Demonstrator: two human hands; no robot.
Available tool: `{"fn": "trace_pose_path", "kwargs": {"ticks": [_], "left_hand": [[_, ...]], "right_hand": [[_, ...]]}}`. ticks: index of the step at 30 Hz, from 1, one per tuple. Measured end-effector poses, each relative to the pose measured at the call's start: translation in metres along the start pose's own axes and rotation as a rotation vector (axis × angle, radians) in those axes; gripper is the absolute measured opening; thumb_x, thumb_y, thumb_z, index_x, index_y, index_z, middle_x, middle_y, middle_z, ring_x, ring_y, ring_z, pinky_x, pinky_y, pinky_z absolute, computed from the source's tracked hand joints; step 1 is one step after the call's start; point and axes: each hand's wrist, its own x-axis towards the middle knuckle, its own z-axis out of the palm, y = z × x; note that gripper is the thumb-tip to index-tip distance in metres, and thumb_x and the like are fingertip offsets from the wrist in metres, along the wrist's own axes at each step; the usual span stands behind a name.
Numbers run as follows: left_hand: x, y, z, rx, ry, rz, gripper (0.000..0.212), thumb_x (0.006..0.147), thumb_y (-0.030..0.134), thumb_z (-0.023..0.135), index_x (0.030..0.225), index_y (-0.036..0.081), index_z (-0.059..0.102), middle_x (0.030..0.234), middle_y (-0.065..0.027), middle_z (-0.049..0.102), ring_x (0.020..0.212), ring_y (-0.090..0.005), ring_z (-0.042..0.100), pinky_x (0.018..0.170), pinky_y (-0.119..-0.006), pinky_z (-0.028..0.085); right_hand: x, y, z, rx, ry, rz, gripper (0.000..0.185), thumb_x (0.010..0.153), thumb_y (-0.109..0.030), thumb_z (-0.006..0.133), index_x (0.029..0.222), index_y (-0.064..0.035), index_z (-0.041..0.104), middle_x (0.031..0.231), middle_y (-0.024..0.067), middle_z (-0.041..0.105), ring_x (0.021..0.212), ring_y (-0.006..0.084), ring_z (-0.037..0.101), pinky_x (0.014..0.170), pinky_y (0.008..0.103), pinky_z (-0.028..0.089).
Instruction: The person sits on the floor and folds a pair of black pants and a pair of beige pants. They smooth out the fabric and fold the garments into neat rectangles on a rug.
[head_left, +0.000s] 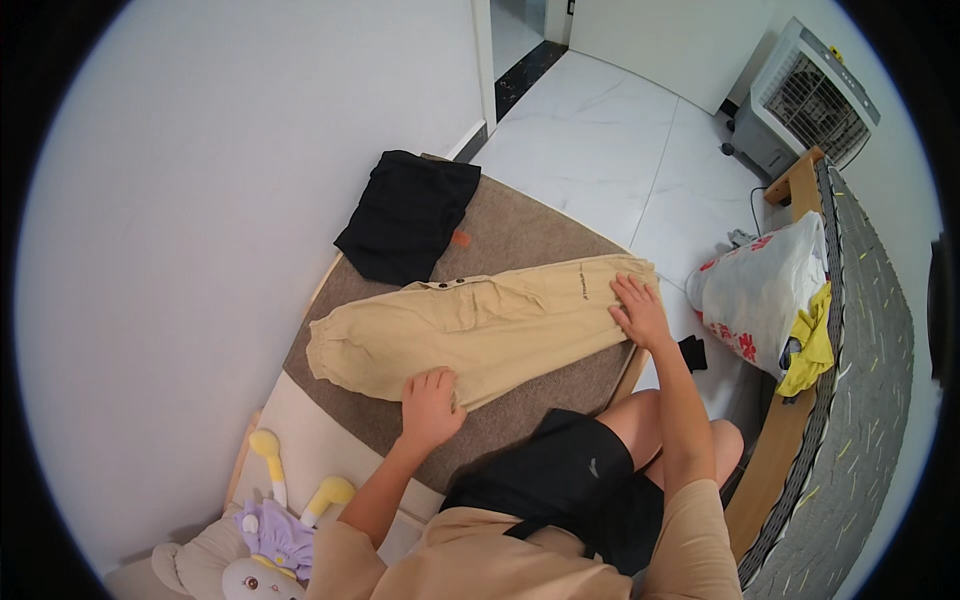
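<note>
Beige cargo trousers (480, 322) lie lengthwise on a brown fabric surface (525, 217), their legs laid one over the other. Their gathered waistband is at the right end, and two dark buttons show along the far edge. My left hand (431, 405) touches the near edge of the trousers towards the left, its fingers bent over the cloth. Flat on the cloth by the right end rests my right hand (641, 311), fingers spread. A folded black garment (412, 217) lies beyond the trousers, close to the wall.
A plush doll (277, 536) sits at the lower left. White plastic bag (765, 292) with clothes and a yellow cloth (810, 345) stands against the wooden bed frame (772, 457) at right. An air cooler (802, 97) is on the tiled floor; a black cloth item (693, 353) lies nearer.
</note>
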Motion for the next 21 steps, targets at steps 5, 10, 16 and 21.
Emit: {"fn": "trace_pose_path", "kwargs": {"ticks": [5, 10, 16, 21], "left_hand": [[-0.024, -0.003, 0.031, 0.073, -0.044, -0.039, 0.065, 0.064, 0.017, 0.063, 0.126, 0.005, 0.046, 0.138, -0.0140, 0.039, 0.129, -0.0317, 0.034, 0.104, -0.061, 0.019], [-0.034, -0.003, 0.053, 0.148, -0.030, -0.028, 0.075, 0.065, 0.018, 0.062, 0.135, 0.004, 0.039, 0.145, -0.0160, 0.030, 0.136, -0.0331, 0.024, 0.107, -0.060, 0.013], [-0.036, -0.007, 0.055, 0.133, -0.022, -0.007, 0.077, 0.067, 0.022, 0.062, 0.138, 0.005, 0.037, 0.147, -0.0165, 0.028, 0.138, -0.0331, 0.021, 0.109, -0.057, 0.010], [-0.034, -0.002, 0.027, -0.005, -0.123, 0.029, 0.068, 0.078, 0.028, 0.059, 0.139, 0.006, 0.036, 0.147, -0.0174, 0.027, 0.138, -0.0352, 0.021, 0.109, -0.058, 0.011]], "right_hand": [[-0.001, 0.001, 0.003, -0.025, 0.006, -0.014, 0.053, 0.090, -0.039, 0.049, 0.137, -0.0148, 0.041, 0.146, 0.0029, 0.034, 0.137, 0.0226, 0.027, 0.112, 0.0422, 0.018], [-0.002, 0.003, 0.006, -0.048, 0.024, -0.021, 0.054, 0.090, -0.038, 0.049, 0.138, -0.0156, 0.039, 0.146, 0.0029, 0.034, 0.137, 0.0226, 0.027, 0.112, 0.0421, 0.018], [-0.002, 0.004, 0.009, -0.088, 0.069, -0.047, 0.056, 0.089, -0.038, 0.050, 0.139, -0.0155, 0.038, 0.147, 0.0040, 0.033, 0.136, 0.0239, 0.028, 0.112, 0.0434, 0.019], [-0.004, 0.003, 0.006, -0.074, 0.039, -0.038, 0.055, 0.089, -0.038, 0.050, 0.138, -0.0149, 0.039, 0.147, 0.0051, 0.033, 0.137, 0.0242, 0.027, 0.111, 0.0445, 0.020]]}}
